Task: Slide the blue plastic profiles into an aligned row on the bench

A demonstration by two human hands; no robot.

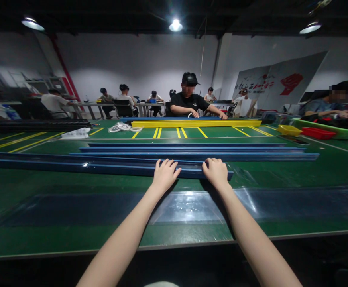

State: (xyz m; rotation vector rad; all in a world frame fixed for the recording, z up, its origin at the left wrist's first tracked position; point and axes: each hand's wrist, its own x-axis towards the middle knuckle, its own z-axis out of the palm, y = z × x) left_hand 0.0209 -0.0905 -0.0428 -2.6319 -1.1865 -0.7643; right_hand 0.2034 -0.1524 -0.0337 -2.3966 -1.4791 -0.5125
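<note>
Left hand (pixel 165 173): your fingers lie over the rail (pixel 111 169); gripping or not, I cannot tell.
Right hand (pixel 216 172): same, near the rail's 3 o'clock end.
Film (pixel 188 207): 6 o'clock of your hands.
Other rails (pixel 197 150): 12 o'clock.

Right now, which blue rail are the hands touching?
The nearest blue rail, running to the picture's left edge; the other blue rails lie beyond it.
</note>
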